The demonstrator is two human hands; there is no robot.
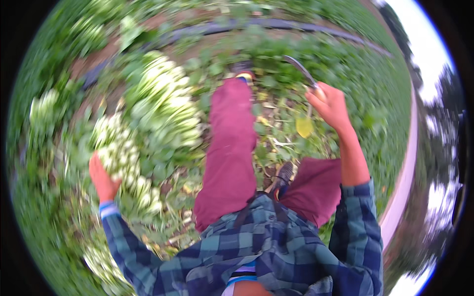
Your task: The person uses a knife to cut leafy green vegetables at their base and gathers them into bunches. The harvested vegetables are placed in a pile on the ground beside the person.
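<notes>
My right hand (pixel 329 105) is closed around the handle of a small curved knife (pixel 301 70), its blade pointing up and to the left. A yellow leaf (pixel 304 127) lies below that hand. At the left, my left hand (pixel 103 177) is at the edge of a pile of cut leafy greens (pixel 124 155) with pale stems; whether it grips any is blurred, but the thumb stands apart from the fingers. A larger heap of such greens (pixel 170 100) lies between that pile and my leg.
Low green plants (pixel 363 103) grow on the right. A dark hose or pipe (pixel 266 23) curves across the top. More pale-stemmed bundles lie at the lower left (pixel 105 264) and far left (pixel 44 107). My shoe (pixel 283 175) is on leaf-strewn soil.
</notes>
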